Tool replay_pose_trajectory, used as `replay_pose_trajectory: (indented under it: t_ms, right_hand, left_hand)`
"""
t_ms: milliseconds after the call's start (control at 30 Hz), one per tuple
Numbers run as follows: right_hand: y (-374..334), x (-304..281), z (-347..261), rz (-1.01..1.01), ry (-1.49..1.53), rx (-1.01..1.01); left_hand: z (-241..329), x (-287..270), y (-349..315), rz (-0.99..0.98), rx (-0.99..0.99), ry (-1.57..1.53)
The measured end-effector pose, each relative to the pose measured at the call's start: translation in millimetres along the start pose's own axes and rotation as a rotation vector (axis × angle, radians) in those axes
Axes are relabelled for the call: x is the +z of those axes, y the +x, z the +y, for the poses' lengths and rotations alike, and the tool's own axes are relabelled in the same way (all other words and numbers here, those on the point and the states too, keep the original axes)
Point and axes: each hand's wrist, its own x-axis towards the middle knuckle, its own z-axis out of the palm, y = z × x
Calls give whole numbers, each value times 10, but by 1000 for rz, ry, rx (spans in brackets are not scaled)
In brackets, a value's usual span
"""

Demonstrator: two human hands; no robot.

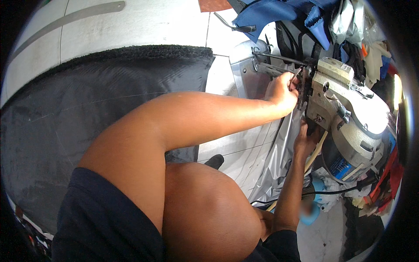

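Note:
A beige metal machine with a rounded motor housing, seemingly a sewing machine [325, 96], stands at the right. My left hand [283, 94] reaches across to its front end. The fingers are bent and pressed together beside dark, thin metal parts; what they pinch is too small to make out. Lower down, my right hand [305, 137] is at the machine's underside, its fingers mostly hidden in shadow. Between my right forearm and the floor hangs a silver sheet [275, 168], running up toward the machine close below my left hand.
Black sheet material [109, 96] covers the floor at left, with a long metal strip [87, 17] beyond it. Blue fabric [270, 15] is heaped at the far right. A grey metal housing [248, 72] stands beside my left hand. A black cable [340, 191] crosses near my right forearm.

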Motion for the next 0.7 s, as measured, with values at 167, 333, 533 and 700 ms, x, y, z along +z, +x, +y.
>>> replay_pose_trajectory:
  t_ms: [167,333,533,700]
  right_hand:
    - [7,25,22,-9,61,33]
    - [22,82,36,1,170,27]
    - [19,95,10,24,111,33]
    - [-8,105,112,56,3,17]
  left_hand:
    - [7,18,11,7,16,59]
    - [-133,107,81,27,19,-74]
    - [-53,79,93,4,42,10]
    - [2,53,91,-42,-43,3]
